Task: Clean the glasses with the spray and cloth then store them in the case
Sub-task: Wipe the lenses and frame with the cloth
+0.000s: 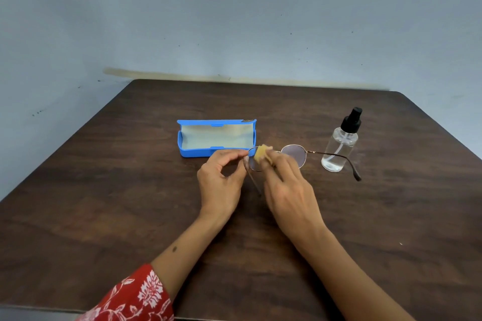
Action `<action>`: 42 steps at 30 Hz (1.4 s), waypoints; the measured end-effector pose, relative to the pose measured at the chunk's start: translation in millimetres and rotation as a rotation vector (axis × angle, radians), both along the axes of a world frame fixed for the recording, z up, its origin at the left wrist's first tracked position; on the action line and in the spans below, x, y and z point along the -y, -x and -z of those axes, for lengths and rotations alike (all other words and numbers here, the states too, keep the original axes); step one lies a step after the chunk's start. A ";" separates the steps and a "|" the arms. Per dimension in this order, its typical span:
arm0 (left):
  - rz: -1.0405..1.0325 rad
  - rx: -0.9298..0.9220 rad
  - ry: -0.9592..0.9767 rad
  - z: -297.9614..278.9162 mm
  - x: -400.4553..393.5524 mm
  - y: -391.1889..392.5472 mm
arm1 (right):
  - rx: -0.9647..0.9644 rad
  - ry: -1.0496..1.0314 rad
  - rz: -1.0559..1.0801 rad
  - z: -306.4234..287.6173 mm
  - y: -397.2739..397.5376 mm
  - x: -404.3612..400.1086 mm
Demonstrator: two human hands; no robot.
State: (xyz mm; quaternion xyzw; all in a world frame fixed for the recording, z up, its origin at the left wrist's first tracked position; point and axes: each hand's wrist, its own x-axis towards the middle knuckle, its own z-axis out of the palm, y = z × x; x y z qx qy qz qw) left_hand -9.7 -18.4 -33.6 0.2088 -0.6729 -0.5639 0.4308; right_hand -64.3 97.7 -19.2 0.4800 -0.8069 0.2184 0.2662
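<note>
Thin metal-framed round glasses (294, 156) are held above the dark wooden table (104, 203), temples unfolded. My left hand (221, 180) pinches the frame at the left lens hinge. My right hand (289, 187) pinches a small yellow cloth (262, 154) against the left lens, which the cloth and fingers largely hide. The right lens and right temple stick out to the right, in front of the spray bottle (339, 143). That clear bottle has a black pump top and stands upright. A blue case (187, 150) with a pale lining lies open just behind my left hand.
A grey-blue wall stands close behind the table's far edge. The table's near edge runs along the bottom of the view. A red patterned sleeve (135, 297) covers my left forearm at the lower left.
</note>
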 end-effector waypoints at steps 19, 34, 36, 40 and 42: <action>-0.013 0.018 0.051 0.8 -2.1 -3.3 | 0.031 -0.014 -0.013 1.3 -4.6 -0.8; -0.032 0.027 0.141 -0.6 -2.7 -2.6 | 0.012 0.015 0.021 3.6 -3.7 6.9; -0.042 0.031 0.175 -2.5 -2.4 -4.0 | -0.019 -0.010 -0.006 4.5 -7.5 7.5; -0.038 0.038 0.195 -4.4 -3.0 -4.3 | -0.015 0.008 0.045 2.5 -5.3 6.8; -0.034 0.040 0.171 -4.4 -3.6 -3.5 | 0.011 0.023 0.081 1.3 -2.4 7.5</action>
